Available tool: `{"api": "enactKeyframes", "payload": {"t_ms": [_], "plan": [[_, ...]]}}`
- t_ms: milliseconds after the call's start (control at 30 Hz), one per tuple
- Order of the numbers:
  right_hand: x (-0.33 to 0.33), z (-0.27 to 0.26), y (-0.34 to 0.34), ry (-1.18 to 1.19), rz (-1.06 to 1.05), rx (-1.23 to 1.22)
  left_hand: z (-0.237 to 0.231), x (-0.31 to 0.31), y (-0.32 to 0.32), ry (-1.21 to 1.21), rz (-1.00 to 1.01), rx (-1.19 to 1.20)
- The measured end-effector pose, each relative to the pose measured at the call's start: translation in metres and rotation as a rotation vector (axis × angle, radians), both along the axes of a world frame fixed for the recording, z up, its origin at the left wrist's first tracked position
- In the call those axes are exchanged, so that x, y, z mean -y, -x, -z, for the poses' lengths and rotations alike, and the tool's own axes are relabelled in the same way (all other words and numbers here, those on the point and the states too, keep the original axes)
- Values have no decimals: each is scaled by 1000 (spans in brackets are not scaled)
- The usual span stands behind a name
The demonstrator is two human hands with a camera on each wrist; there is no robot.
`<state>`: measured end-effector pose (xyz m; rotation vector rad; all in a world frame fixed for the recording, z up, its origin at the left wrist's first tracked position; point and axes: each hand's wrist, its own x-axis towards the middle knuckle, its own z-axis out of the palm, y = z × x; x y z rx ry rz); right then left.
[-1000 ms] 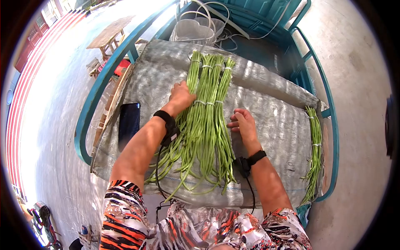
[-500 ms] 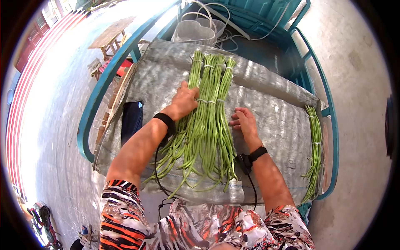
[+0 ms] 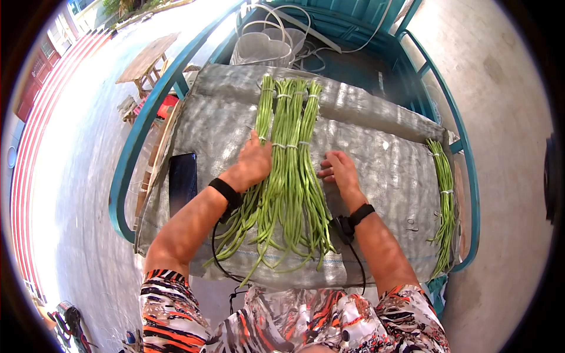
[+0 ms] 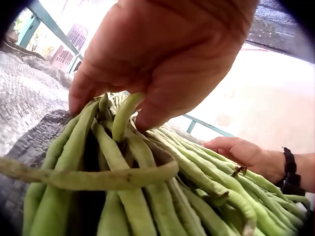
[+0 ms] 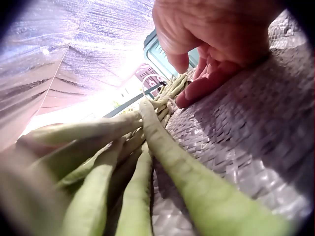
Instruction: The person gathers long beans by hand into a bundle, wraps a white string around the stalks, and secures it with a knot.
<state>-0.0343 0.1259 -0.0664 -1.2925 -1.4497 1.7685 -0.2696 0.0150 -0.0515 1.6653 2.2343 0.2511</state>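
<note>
Long green bean bundles (image 3: 292, 120), tied with pale bands, lie side by side on a grey woven sheet (image 3: 376, 176). My left hand (image 3: 255, 162) is around the leftmost bundle (image 3: 265, 112), just below its second band. In the left wrist view, the thumb and fingers of that hand (image 4: 167, 59) straddle the beans (image 4: 133, 196) and pinch them from both sides. My right hand (image 3: 343, 173) is right of the bundles, fingers loosely bent and holding nothing. The right wrist view has this hand (image 5: 221, 39) low over the sheet beside the beans (image 5: 167, 142).
Another tied bundle (image 3: 444, 200) lies at the sheet's right edge. A dark phone (image 3: 183, 182) is at the left. Teal rails (image 3: 126, 159) flank the sheet, and clear containers (image 3: 262, 48) with white tubing stand behind. Cables hang from both wrists.
My left hand has shifted down the leftmost bundle, and that bundle's second band now shows above the fingers. My right hand has hardly moved. The head view has shifted slightly.
</note>
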Motion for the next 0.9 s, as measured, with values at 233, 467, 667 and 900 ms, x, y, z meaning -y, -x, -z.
{"api": "enactKeyframes", "payload": {"t_ms": [233, 467, 667, 900], "plan": [[1, 3, 1, -18, 8, 5, -6, 23, 7, -135, 310, -430], [8, 2, -15, -28, -101, -250, -82, 97, -119, 19, 602, -209], [57, -50, -94, -95, -213, -125, -53, 98, -175, -118, 601, -271], [101, -60, -243, 77, -394, -177, -23, 92, -185, -124, 613, -420]]}}
